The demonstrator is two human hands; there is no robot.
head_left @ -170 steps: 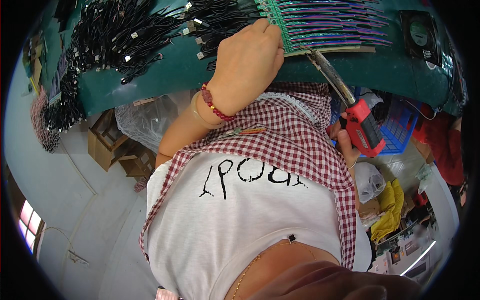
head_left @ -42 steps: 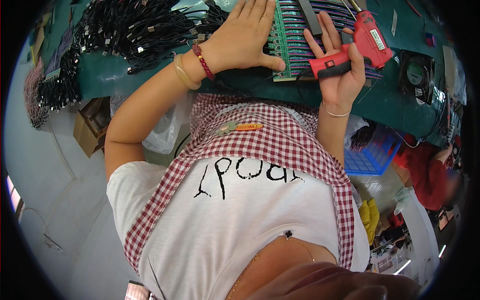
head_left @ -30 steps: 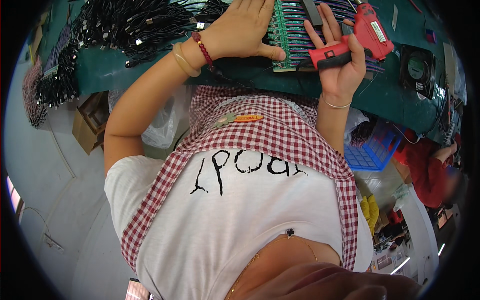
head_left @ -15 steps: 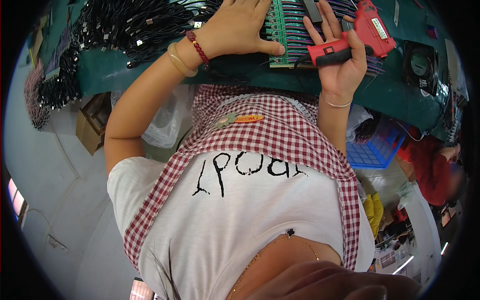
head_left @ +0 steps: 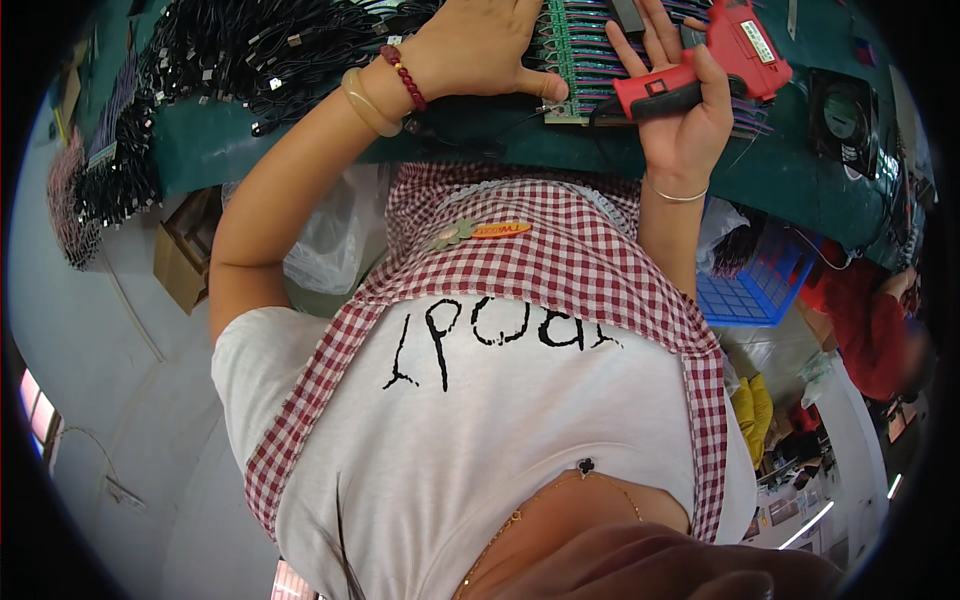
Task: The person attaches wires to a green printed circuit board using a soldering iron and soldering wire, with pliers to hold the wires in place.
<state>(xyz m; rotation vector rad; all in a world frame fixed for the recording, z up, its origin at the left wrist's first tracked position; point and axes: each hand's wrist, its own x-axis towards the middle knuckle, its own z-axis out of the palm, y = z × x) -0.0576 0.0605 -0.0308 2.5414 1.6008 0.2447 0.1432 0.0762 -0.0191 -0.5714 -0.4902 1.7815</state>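
My left hand (head_left: 478, 48) lies stretched out over the left edge of a row of green circuit boards (head_left: 563, 60), its thumb resting on that edge. Its fingertips run out past the top of the picture. Thin coloured wires (head_left: 597, 78) lead rightward from the boards. In my right hand (head_left: 682, 135) a red and black hot glue gun (head_left: 740, 50) lies across the palm, its handle held under the thumb while the other fingers reach out beneath it. A dark grey bar (head_left: 626, 14) rests on the wires between my hands.
Black USB cables (head_left: 270, 50) are heaped on the green table (head_left: 350, 142) at the left, with more bundles (head_left: 125, 165) hanging at its edge. On the right sits a black fan (head_left: 843, 122). Below stand a blue crate (head_left: 745, 300) and a cardboard box (head_left: 188, 255). Another person (head_left: 870, 340) is at far right.
The boards and my hands sit slightly higher in the picture. My left hand stays on the boards, and the glue gun remains in my right hand.
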